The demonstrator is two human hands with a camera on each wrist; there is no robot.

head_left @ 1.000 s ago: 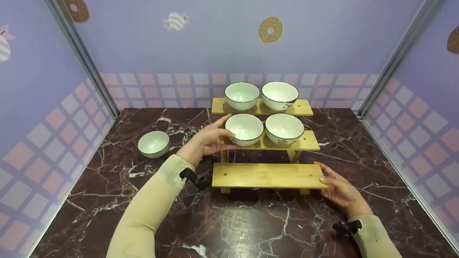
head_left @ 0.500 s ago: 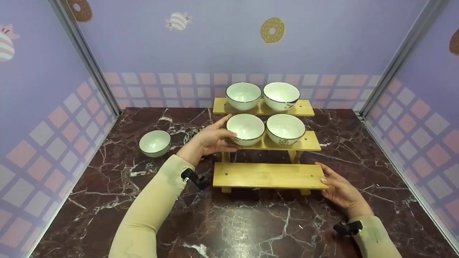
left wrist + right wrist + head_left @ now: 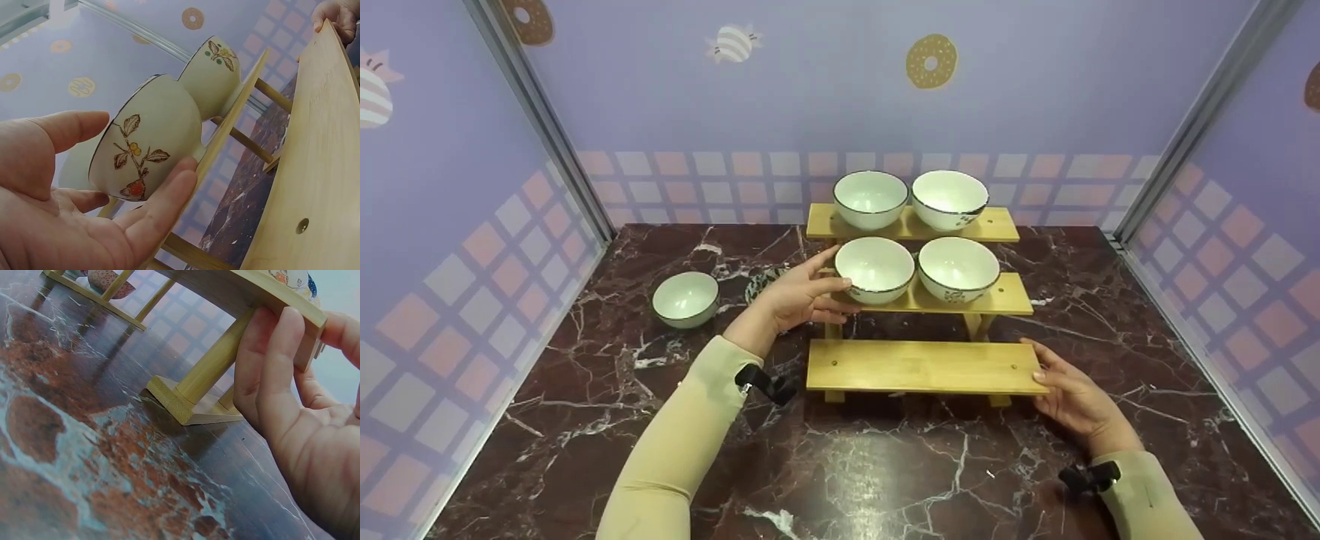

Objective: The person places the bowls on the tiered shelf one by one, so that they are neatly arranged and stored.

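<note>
At the left, a green-white bowl (image 3: 685,300) is set upright on the surface (image 3: 915,480). On the middle shelf (image 3: 1014,296), a floral bowl (image 3: 875,270) is held at its left side by the left hand (image 3: 795,300), fingers curved around it. A matching bowl (image 3: 958,270) is placed just beside it. The bottom shelf (image 3: 922,367) is pinched at its right end by the right hand's (image 3: 1069,397) fingers.

The left sleeve (image 3: 679,439) is pale yellow and close-fitting, with a faint greyish patch near the cuff. The right sleeve (image 3: 1147,491) matches it and bears a thin dark mark. A black left wrist device (image 3: 755,379) and similar right wrist device (image 3: 1102,475) sit at the cuffs.
</note>
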